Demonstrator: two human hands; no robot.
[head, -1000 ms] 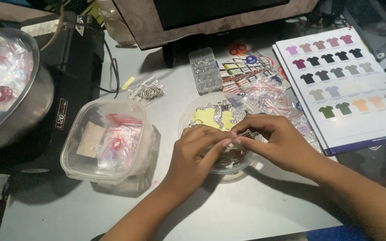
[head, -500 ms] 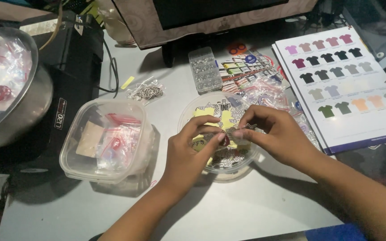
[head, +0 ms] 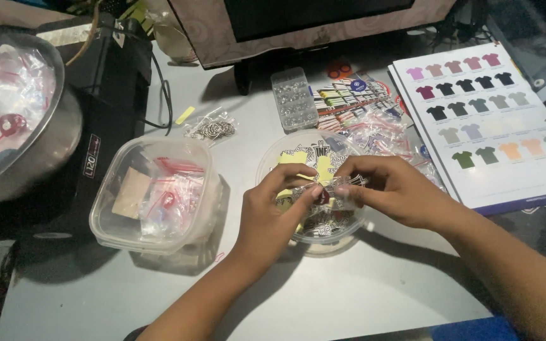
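A small clear bag [head: 325, 194] is pinched between both hands just above the round clear tub [head: 273, 165] of stickers, probably so nothing falls on the table. The left hand [head: 273, 215] and right hand [head: 394, 189] close their fingertips on it, and a square tub [head: 116, 235] of such bags stands near

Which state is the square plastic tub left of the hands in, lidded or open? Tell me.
Open. The square plastic tub has no lid on it; small bags lie uncovered inside.

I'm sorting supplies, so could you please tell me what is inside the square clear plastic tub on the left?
The square clear plastic tub holds small clear zip bags with red strips and a tan card; anything beneath them is hidden.
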